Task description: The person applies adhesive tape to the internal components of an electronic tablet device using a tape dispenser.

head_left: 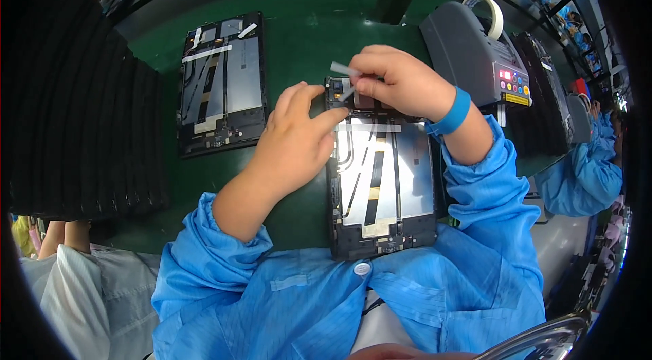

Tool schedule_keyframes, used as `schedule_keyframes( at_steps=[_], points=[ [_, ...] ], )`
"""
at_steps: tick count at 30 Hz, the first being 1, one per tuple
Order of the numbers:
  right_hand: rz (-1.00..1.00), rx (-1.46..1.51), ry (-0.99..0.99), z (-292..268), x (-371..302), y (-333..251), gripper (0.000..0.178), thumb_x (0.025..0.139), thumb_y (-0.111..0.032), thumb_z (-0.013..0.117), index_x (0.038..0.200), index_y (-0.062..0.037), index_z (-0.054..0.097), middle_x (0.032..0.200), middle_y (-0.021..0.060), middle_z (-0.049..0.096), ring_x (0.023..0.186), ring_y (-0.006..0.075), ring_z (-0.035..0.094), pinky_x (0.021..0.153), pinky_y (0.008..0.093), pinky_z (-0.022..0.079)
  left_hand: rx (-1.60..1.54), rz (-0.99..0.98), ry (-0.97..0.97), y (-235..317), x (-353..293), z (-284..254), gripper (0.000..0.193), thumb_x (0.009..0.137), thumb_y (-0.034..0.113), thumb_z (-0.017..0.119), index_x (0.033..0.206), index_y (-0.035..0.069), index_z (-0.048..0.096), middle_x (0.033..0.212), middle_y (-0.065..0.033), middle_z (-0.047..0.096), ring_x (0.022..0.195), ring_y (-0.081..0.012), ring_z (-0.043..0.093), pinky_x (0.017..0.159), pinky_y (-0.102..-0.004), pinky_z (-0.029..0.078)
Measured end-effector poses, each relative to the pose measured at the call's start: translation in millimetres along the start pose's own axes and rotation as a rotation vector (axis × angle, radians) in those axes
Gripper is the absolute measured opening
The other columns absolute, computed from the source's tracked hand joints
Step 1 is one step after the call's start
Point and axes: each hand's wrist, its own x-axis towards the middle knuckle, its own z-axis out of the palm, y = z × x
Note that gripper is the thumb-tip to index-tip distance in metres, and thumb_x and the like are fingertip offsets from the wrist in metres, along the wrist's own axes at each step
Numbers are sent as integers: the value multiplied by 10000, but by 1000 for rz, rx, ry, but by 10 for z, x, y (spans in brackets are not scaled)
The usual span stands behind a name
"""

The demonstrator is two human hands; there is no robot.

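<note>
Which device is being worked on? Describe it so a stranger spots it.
On the green table, find the grey machine with the red display. Left of it, close to the blue jacket, lies an opened flat device. Unlike its lookalike farther left, this one has the left hand and right hand at its upper end.

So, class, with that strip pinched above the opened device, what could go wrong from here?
The translucent strip juts from the right hand, so it might fold or stick crooked. The left hand is close by, at the upper left of the opened device, and could snag it. The device's inner parts lie bare, so a slip might scuff them.
</note>
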Motion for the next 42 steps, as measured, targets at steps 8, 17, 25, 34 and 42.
schedule_keyframes(
  at_steps=[8, 17, 25, 34, 42],
  points=[
    [-314, -323, -120, 45, 121, 67, 186, 825, -202, 638, 832, -20, 601, 770, 136, 578, 808, 321, 570, 710, 414, 454, -13, -22, -22, -35, -23, 30, 311, 765, 111, 591, 1070, 125, 644, 1247, -198, 472, 1222, -408, 394, 995, -487, 374],
    [-156, -254, -238, 36, 207, 92, 246, 764, -173, 705, 714, -3, 536, 699, 144, 513, 687, 312, 517, 620, 395, 419, -12, -33, 2, -21, -13, 16, 294, 762, 116, 594, 1047, 120, 665, 1232, -195, 496, 1218, -408, 409, 997, -488, 372],
    [-230, -263, -155, 74, 162, 143, 237, 746, -163, 709, 697, -9, 535, 701, 136, 524, 700, 311, 518, 631, 395, 430, 30, -14, -1, -25, -17, 24, 318, 749, 117, 604, 1059, 116, 680, 1232, -188, 508, 1233, -392, 412, 996, -479, 369],
    [-201, -301, -134, 81, 164, 149, 237, 714, -198, 710, 701, -11, 566, 723, 134, 567, 686, 304, 573, 611, 385, 456, 151, 106, 43, -6, -7, 17, 341, 735, 123, 634, 1074, 132, 669, 1228, -149, 517, 1243, -370, 408, 977, -468, 374],
    [5, -100, -85, 27, 123, 146, 177, 740, -163, 719, 784, -4, 655, 680, 103, 599, 592, 186, 571, 568, 303, 464, 71, 46, -32, 72, -3, 19, 318, 743, 125, 618, 1061, 114, 623, 1238, -157, 475, 1273, -375, 363, 994, -484, 346]
  ],
)
